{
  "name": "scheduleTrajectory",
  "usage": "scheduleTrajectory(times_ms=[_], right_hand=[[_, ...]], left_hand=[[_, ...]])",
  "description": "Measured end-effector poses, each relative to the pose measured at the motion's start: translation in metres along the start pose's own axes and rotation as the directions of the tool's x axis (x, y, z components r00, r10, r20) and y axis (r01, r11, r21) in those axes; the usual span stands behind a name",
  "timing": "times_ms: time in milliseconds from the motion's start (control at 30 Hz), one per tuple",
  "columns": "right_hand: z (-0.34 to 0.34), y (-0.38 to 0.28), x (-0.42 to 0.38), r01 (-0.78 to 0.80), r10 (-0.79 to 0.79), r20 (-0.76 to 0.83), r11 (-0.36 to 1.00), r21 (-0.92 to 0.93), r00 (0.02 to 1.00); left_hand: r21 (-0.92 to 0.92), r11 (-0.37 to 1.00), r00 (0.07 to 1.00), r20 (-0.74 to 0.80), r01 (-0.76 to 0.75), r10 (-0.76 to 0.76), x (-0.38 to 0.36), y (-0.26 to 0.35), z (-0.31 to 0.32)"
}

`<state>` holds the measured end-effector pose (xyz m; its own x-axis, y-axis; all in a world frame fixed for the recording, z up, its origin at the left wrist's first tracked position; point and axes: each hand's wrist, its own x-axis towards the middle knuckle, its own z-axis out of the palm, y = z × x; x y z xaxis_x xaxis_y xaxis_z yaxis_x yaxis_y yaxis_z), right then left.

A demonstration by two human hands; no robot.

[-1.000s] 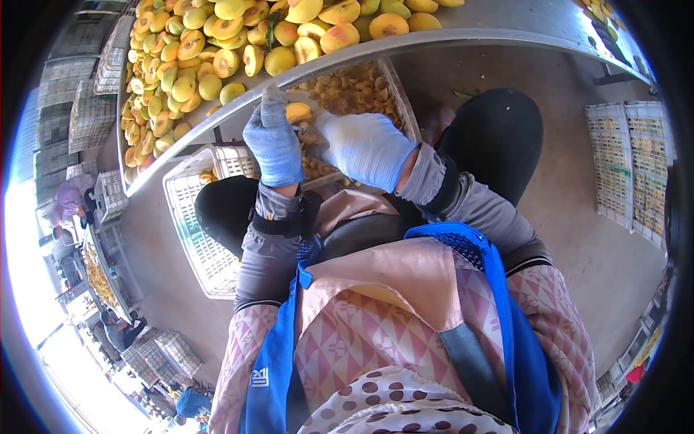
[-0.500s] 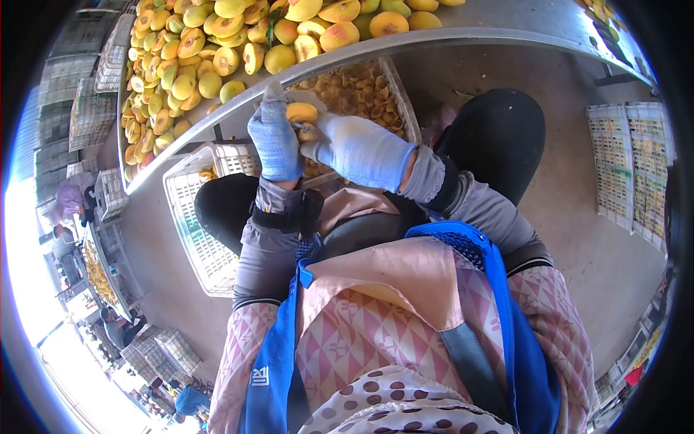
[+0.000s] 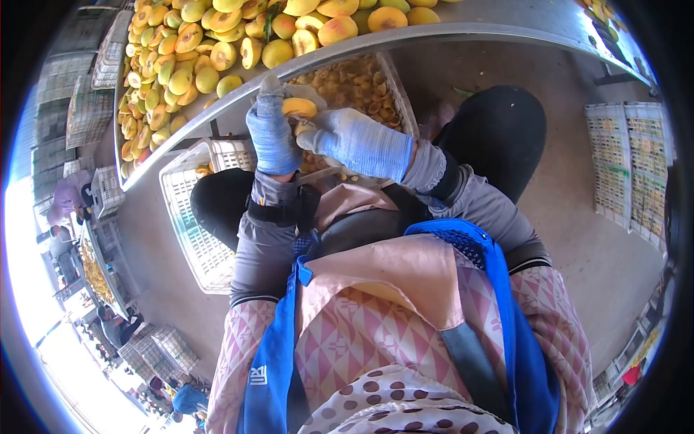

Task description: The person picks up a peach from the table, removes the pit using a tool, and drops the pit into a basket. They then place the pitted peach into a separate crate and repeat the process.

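The gloved left hand cupped a yellow peach. The right hand, just beside it, had its grip pressed to the fruit's near side.

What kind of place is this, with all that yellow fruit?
Probably a fruit-processing yard or shed. A long table is heaped with yellow fruit, a white crate holds cut pieces, and the gloved left hand holds a fruit half.
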<state>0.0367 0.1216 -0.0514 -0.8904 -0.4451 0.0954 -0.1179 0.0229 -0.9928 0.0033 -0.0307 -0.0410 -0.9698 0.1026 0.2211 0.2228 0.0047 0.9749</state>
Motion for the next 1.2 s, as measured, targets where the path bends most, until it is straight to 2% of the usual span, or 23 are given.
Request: scheduleTrajectory(times_ms=[100,133,200,233,300,367,433,467,500,533,567,600,633,667,700,733,833,933,1000,1033,1067,1100,1200], right_hand=[[-0.014,-0.016,-0.001,-0.394,0.346,0.225,0.891,0.225,0.911],[-0.019,-0.026,-0.003,-0.433,0.358,0.264,0.840,0.327,0.895],[-0.028,-0.045,-0.009,-0.500,0.369,0.342,0.701,0.508,0.864],[-0.028,-0.043,-0.010,-0.465,0.350,0.308,0.716,0.521,0.885],[-0.026,-0.033,-0.012,-0.392,0.312,0.237,0.741,0.545,0.920],[-0.029,-0.029,-0.011,-0.324,0.283,0.159,0.860,0.395,0.946],[-0.022,-0.017,-0.007,-0.191,0.182,0.061,0.952,0.239,0.981],[-0.015,-0.001,-0.006,-0.095,0.096,-0.004,0.984,0.154,0.995],[-0.013,0.007,-0.005,-0.003,0.007,-0.065,0.998,0.059,0.998],[-0.014,0.007,-0.006,-0.034,0.030,-0.049,0.996,-0.087,0.998],[-0.015,0.005,-0.008,-0.060,0.054,-0.036,0.971,-0.231,0.998],[-0.015,0.003,-0.009,-0.081,0.077,-0.026,0.926,-0.369,0.997],[-0.015,0.003,-0.011,-0.086,0.082,-0.026,0.932,-0.352,0.996],[-0.015,-0.002,-0.013,-0.086,0.079,-0.033,0.917,-0.389,0.996],[-0.015,-0.008,-0.016,-0.089,0.078,-0.043,0.902,-0.423,0.996],[-0.016,-0.013,-0.019,-0.093,0.077,-0.055,0.885,-0.457,0.996],[-0.018,-0.020,-0.021,-0.074,0.048,-0.065,0.857,-0.509,0.997],[-0.019,-0.013,-0.017,-0.071,0.026,-0.096,0.857,-0.510,0.995],[-0.022,-0.010,-0.015,-0.054,-0.015,-0.129,0.853,-0.518,0.992],[-0.021,0.003,-0.013,0.017,-0.092,-0.099,0.811,-0.585,0.991],[-0.024,-0.001,-0.014,0.148,-0.221,-0.034,0.750,-0.645,0.975],[-0.021,0.005,-0.012,0.153,-0.279,-0.064,0.688,-0.710,0.958],[-0.024,0.003,-0.006,-0.100,-0.029,-0.261,0.877,-0.469,0.965]], left_hand=[[-0.356,0.912,0.978,0.020,0.202,-0.209,0.000,-0.006,-0.005],[-0.520,0.799,0.943,0.039,0.302,-0.331,0.000,-0.008,-0.005],[-0.603,0.695,0.891,0.062,0.392,-0.449,-0.002,-0.009,0.000],[-0.639,0.639,0.862,0.076,0.428,-0.502,-0.002,-0.008,0.001],[-0.537,0.756,0.895,-0.005,0.374,-0.446,-0.002,-0.001,0.001],[-0.402,0.863,0.925,-0.091,0.305,-0.369,0.000,0.001,-0.008],[-0.014,0.978,0.964,-0.166,0.209,-0.209,-0.001,0.013,-0.031],[0.185,0.971,0.978,-0.173,0.151,-0.119,-0.001,0.020,-0.044],[0.155,0.974,0.970,-0.205,0.166,-0.133,-0.002,0.030,-0.063],[0.123,0.975,0.960,-0.236,0.183,-0.150,-0.007,0.043,-0.086],[0.382,0.923,0.990,-0.141,0.048,0.006,-0.013,0.062,-0.106],[0.485,0.871,0.987,-0.161,0.070,0.010,-0.016,0.072,-0.131],[0.581,0.808,0.983,-0.181,0.095,0.014,-0.019,0.083,-0.155],[0.525,0.801,0.933,-0.341,0.288,-0.112,-0.022,0.082,-0.188],[0.904,0.414,0.993,-0.119,0.105,0.009,-0.025,0.065,-0.252],[0.986,-0.096,0.990,0.138,-0.138,0.001,-0.029,0.049,-0.296],[0.948,-0.316,0.999,-0.051,0.043,-0.017,-0.028,0.054,-0.279],[0.947,0.306,0.993,-0.112,0.097,0.032,0.024,0.067,-0.188],[0.784,0.568,0.968,-0.212,0.250,-0.133,0.062,0.076,-0.112],[0.779,0.621,0.996,-0.087,0.085,-0.028,0.079,0.060,-0.094],[0.740,0.673,1.000,-0.027,0.022,-0.003,0.094,0.057,-0.067],[0.756,0.654,1.000,-0.014,-0.005,0.023,0.110,0.046,-0.046],[0.727,0.676,0.990,0.135,-0.124,0.036,0.160,-0.013,-0.011]])
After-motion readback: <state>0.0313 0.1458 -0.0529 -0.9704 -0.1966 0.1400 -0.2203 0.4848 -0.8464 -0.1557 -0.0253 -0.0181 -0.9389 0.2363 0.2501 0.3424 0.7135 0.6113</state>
